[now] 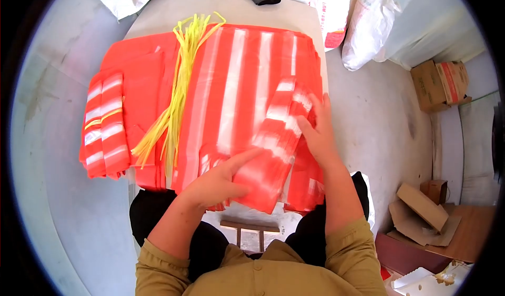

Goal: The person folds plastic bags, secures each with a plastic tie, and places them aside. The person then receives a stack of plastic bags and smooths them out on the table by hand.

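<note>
A folded bundle of red-and-white striped plastic bags [279, 120] lies aslant on a wide stack of the same striped plastic [226, 85]. My left hand [218, 180] rests at the bundle's lower left side, index finger stretched over it and thumb apart. At the upper right side, my right hand [320, 133] touches the bundle's edge with thumb and fingers spread. Yellow plastic ties [184, 85] lie in a long loose bunch across the stack. Farther left, a folded striped bundle [105, 125] has a yellow tie around its middle.
Beneath the plastic is a pale table [294, 12]. White sacks [368, 25] stand along its far side. Cardboard boxes [439, 85] are on the floor at right, with an open carton [421, 217] lower down. A small wooden stool [250, 227] shows between my legs.
</note>
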The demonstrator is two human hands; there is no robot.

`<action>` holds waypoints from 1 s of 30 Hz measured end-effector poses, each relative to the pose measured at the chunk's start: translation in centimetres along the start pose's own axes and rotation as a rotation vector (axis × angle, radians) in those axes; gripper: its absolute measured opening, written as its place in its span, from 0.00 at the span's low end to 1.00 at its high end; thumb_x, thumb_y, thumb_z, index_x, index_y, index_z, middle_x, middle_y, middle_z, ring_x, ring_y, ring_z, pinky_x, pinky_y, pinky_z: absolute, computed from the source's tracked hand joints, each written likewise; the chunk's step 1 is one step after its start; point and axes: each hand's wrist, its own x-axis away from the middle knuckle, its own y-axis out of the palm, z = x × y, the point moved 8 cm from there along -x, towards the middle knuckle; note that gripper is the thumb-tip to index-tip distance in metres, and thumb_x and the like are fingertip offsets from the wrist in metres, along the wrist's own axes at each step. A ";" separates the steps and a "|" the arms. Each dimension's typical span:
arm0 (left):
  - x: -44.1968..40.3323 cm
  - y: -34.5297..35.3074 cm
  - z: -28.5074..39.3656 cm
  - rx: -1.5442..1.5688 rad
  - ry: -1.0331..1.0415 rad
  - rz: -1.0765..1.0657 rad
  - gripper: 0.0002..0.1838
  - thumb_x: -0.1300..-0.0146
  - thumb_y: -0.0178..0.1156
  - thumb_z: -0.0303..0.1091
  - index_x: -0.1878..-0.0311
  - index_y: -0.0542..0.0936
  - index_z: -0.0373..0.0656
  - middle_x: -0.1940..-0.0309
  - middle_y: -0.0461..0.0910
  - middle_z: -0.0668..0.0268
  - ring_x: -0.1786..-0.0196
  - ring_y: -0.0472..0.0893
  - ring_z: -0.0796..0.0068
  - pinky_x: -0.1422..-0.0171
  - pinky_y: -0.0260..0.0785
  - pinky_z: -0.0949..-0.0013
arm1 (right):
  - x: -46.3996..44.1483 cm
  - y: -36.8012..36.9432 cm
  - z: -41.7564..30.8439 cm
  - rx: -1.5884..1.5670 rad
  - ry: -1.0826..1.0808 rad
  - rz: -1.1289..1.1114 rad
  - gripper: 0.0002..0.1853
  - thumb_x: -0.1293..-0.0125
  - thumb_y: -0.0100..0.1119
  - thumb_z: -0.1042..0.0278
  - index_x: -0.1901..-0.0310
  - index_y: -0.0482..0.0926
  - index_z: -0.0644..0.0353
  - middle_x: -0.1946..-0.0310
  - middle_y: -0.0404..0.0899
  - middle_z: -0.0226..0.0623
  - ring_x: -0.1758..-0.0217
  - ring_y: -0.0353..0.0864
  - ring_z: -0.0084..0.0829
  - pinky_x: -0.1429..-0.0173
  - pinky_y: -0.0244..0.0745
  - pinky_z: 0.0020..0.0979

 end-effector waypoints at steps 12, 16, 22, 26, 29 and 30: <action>-1.5 3.2 1.3 -0.081 0.205 -0.060 0.48 0.41 0.64 0.17 0.17 0.57 0.40 0.18 0.59 0.60 0.18 0.59 0.71 0.19 0.58 0.67 | 2.2 1.5 -0.4 -0.442 0.173 0.000 0.46 0.33 0.64 0.77 0.17 0.51 0.56 0.18 0.52 0.44 0.23 0.67 0.38 0.28 0.75 0.38; -1.5 4.4 2.0 -0.277 0.322 -0.100 0.48 0.40 0.67 0.18 0.16 0.57 0.41 0.19 0.61 0.60 0.21 0.64 0.71 0.24 0.64 0.68 | 2.3 0.2 -2.8 -0.233 -0.040 0.075 0.49 0.38 0.67 0.82 0.18 0.53 0.57 0.18 0.49 0.44 0.23 0.67 0.38 0.27 0.75 0.38; -1.6 4.9 0.4 -0.179 0.214 -0.290 0.46 0.34 0.69 0.23 0.16 0.57 0.43 0.29 0.72 0.57 0.46 0.84 0.73 0.43 0.78 0.70 | 1.2 1.4 -0.7 -0.246 0.080 -0.011 0.45 0.39 0.65 0.82 0.20 0.58 0.58 0.17 0.49 0.44 0.23 0.67 0.36 0.29 0.76 0.37; 0.2 4.9 -0.1 -0.076 -0.032 -0.535 0.42 0.31 0.68 0.25 0.17 0.60 0.45 0.49 0.84 0.61 0.57 0.86 0.76 0.50 0.79 0.72 | 1.3 1.7 -1.6 -0.339 0.062 -0.012 0.45 0.40 0.63 0.83 0.21 0.59 0.58 0.21 0.57 0.43 0.27 0.71 0.35 0.31 0.77 0.36; 0.7 1.7 0.8 -0.167 0.070 -0.402 0.31 0.28 0.64 0.29 0.23 0.72 0.48 0.62 0.86 0.68 0.64 0.85 0.79 0.62 0.78 0.72 | 1.4 2.3 -1.6 -0.517 0.171 -0.045 0.45 0.41 0.63 0.84 0.21 0.60 0.56 0.25 0.64 0.42 0.30 0.75 0.34 0.33 0.78 0.34; 0.8 0.6 0.8 -0.192 0.055 -0.316 0.29 0.28 0.63 0.30 0.25 0.75 0.50 0.63 0.85 0.69 0.67 0.84 0.80 0.67 0.77 0.72 | 1.1 2.1 -0.8 -0.410 0.102 -0.028 0.44 0.41 0.63 0.84 0.21 0.61 0.55 0.26 0.65 0.43 0.32 0.76 0.34 0.34 0.78 0.34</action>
